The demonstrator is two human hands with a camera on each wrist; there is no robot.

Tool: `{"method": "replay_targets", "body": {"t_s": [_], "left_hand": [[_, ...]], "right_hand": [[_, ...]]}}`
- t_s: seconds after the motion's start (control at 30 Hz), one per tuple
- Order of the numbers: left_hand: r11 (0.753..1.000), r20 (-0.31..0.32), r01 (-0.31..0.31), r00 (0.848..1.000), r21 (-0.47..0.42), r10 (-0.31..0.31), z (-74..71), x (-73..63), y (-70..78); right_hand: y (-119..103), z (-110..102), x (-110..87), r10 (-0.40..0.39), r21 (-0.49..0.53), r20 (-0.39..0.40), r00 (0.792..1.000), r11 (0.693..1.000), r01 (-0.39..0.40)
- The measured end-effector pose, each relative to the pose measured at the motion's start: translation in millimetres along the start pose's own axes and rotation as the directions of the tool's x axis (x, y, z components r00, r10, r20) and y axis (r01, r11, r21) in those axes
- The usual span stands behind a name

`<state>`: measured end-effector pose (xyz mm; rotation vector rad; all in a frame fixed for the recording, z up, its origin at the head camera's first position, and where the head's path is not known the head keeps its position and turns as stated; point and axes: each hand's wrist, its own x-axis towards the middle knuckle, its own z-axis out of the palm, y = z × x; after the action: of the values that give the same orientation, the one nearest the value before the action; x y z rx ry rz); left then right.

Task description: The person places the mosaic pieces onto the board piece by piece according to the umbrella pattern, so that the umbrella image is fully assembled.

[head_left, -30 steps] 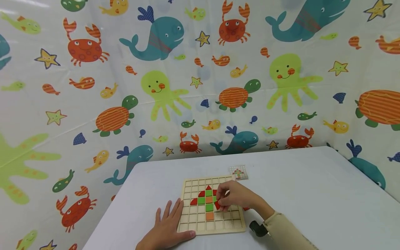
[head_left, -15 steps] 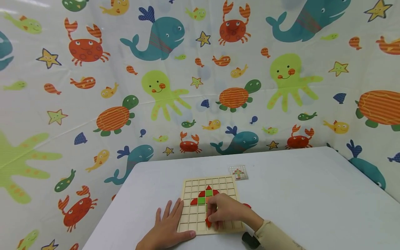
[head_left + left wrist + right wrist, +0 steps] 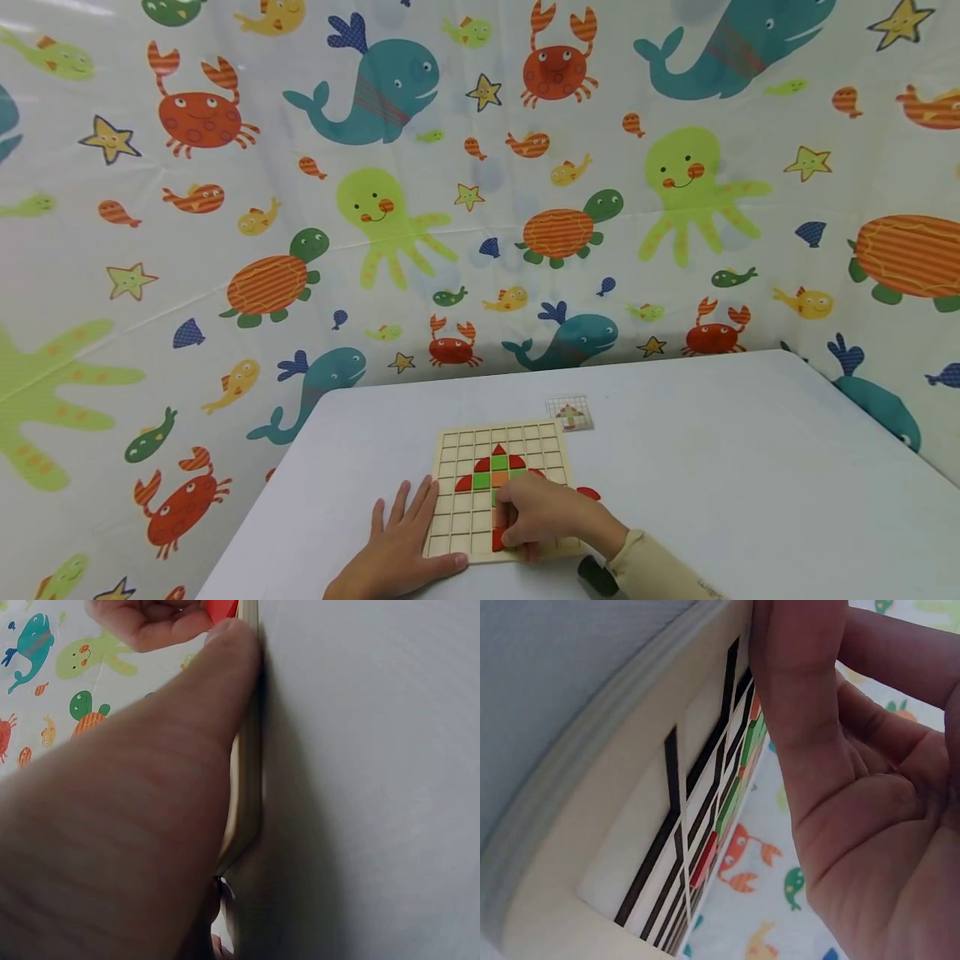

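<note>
A wooden grid board [image 3: 459, 523] lies on the white table. My left hand [image 3: 397, 546] lies flat with fingers spread along its left side, the thumb at the near edge. Over the board's near part, my right hand [image 3: 551, 517] pinches a red piece [image 3: 497, 540] between thumb and fingers, low at a cell in the near row. The left wrist view also shows this red piece [image 3: 223, 609] at the fingertips. Farther up the board, a red triangle [image 3: 498, 450], red curved pieces [image 3: 482, 465], green squares [image 3: 482, 481] and an orange square [image 3: 499, 478] form a pattern, partly hidden by my right hand.
A small card [image 3: 570, 412] with a printed grid pattern lies beyond the board's far right corner. Another red piece [image 3: 588, 492] is on the table right of the board. A black device [image 3: 597, 577] sits at my right wrist. Behind hangs a sea-animal curtain [image 3: 480, 208].
My right hand has moved toward me and left with the red piece, from the board's middle right down to the near row. The left hand has stayed in place.
</note>
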<state>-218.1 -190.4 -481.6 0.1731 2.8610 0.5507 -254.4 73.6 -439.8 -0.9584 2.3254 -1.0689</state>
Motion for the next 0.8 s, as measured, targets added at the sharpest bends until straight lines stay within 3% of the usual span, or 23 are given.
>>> {"method": "replay_targets", "body": {"t_s": [0.17,0.53,0.8], "left_hand": [[1.0,0.005,-0.01,1.0,0.012,0.01,-1.9,0.7,2.4],[1.0,0.002,0.002,1.0,0.017,-0.002,-1.1,1.8,2.2],[0.999,-0.003,0.015,1.0,0.031,-0.015,1.5,3.7,3.0]], "right_hand": [[1,5,1.7,-0.032,-0.2,-0.035,0.999,0.98,0.024],[-3,14,-1.3,0.025,-0.168,-0.053,0.998,0.985,-0.034],[-2,11,0.2,-0.016,-0.224,-0.058,0.998,0.975,0.003]]}}
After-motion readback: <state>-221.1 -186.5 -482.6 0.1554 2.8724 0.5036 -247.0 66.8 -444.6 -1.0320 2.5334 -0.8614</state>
